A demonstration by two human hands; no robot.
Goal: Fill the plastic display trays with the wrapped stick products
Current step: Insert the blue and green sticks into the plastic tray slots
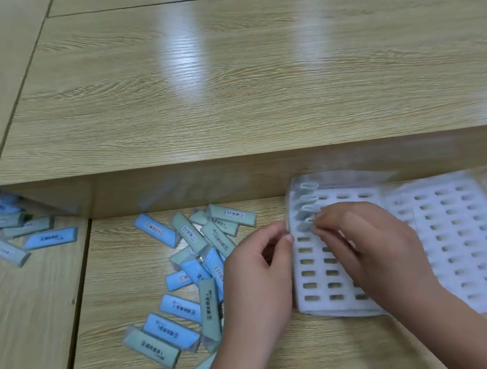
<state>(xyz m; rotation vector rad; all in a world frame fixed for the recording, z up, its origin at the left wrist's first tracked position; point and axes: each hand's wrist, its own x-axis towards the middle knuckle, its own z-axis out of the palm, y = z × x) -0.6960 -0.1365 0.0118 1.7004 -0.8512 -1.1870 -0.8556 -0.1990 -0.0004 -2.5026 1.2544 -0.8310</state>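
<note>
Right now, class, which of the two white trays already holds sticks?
The left tray: wrapped sticks stand in its far-left slots; the right tray shows only empty slots.

One view only, head-worn. Looks forward and steeply down over the table (121, 285), wide-angle, bowing straight edges toward the borders. Sits nearest at the bottom of the frame, close above the plastic display tray (314, 281) and the heap of wrapped sticks (189, 234) just left of it. Reaches upward across the raised table tier (256, 79) to its far seam near the top edge. Blurs toward the left and right margins.
</note>
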